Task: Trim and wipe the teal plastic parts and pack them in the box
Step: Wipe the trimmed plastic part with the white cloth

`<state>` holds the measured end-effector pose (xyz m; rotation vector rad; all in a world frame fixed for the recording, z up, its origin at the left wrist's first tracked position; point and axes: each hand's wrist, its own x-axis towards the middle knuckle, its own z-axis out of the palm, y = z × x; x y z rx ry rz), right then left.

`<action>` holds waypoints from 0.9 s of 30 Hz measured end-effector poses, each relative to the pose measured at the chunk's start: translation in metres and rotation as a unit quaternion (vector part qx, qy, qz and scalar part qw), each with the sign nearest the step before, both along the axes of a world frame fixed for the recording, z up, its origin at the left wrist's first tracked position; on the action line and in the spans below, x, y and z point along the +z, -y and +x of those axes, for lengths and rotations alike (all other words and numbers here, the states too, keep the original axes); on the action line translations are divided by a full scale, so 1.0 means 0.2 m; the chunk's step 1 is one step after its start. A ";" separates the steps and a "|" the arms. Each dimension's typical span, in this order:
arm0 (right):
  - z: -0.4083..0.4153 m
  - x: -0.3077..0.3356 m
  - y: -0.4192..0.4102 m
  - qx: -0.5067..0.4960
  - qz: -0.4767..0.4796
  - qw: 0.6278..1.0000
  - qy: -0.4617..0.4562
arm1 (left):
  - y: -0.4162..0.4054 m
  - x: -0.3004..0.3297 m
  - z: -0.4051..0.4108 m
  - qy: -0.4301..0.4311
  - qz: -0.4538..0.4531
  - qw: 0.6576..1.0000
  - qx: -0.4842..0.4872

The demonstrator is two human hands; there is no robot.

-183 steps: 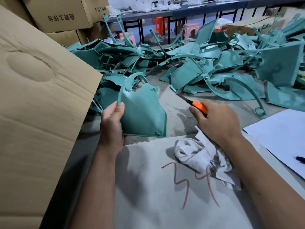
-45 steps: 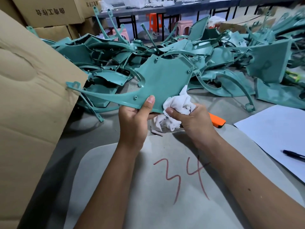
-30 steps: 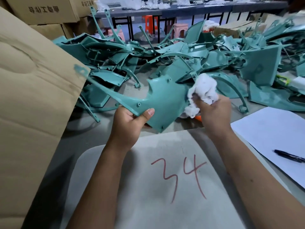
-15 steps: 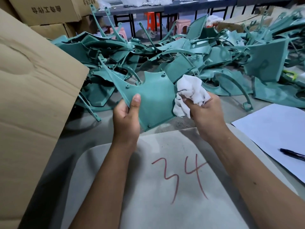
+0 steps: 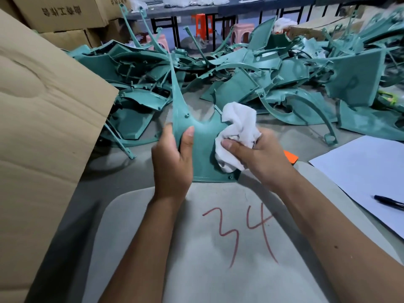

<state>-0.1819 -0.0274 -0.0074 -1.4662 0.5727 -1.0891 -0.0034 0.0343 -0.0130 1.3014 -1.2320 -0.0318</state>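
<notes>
One grey counter (image 5: 105, 184) underneath everything, and one large cardboard box flap (image 5: 43, 119) leaning in at the left edge. Behind it, at least three stacked cartons (image 5: 63, 12), one printed with dark characters. Across the far half of the counter, one tangled heap of teal plastic parts (image 5: 273, 84) — too many and too interlocked to count. Nearest the camera, one pale rounded board (image 5: 218, 259) marked "34" in red. At right, one white sheet of paper (image 5: 360, 171) with one black pen (image 5: 389, 202) lying on it. Further back, four small stools in view, two orange (image 5: 202, 21) and two pink (image 5: 243, 31).

Held just above the board's far edge, one teal part (image 5: 201, 149), its long thin arm pointing up and away. Left hand (image 5: 172, 162) gripping its left edge, thumb on the near face, fingers curled behind. Right hand (image 5: 260, 158) closed round one crumpled white rag (image 5: 238, 132), pressing it against the part's right side. Just beside the right wrist, one orange tip of a tool (image 5: 290, 156) — the rest hidden.
</notes>
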 end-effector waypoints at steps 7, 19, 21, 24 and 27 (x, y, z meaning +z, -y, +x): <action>0.04 0.01 -0.01 -0.093 0.054 0.981 0.161 | 0.01 0.05 -0.05 -0.274 0.049 0.958 -0.074; 0.00 -0.01 0.05 -0.105 0.034 0.989 0.099 | 0.01 0.06 -0.09 -0.375 0.150 0.883 -0.239; 0.00 -0.01 0.05 -0.102 0.031 0.991 0.086 | 0.01 0.07 -0.10 -0.377 0.150 0.881 -0.242; -0.06 -0.01 0.07 -0.128 -0.046 0.991 -0.015 | 0.01 0.07 -0.08 -0.429 0.122 0.868 -0.217; -0.10 0.00 0.09 -0.233 -0.090 0.966 -0.062 | 0.02 0.07 0.00 -0.468 0.105 0.859 -0.178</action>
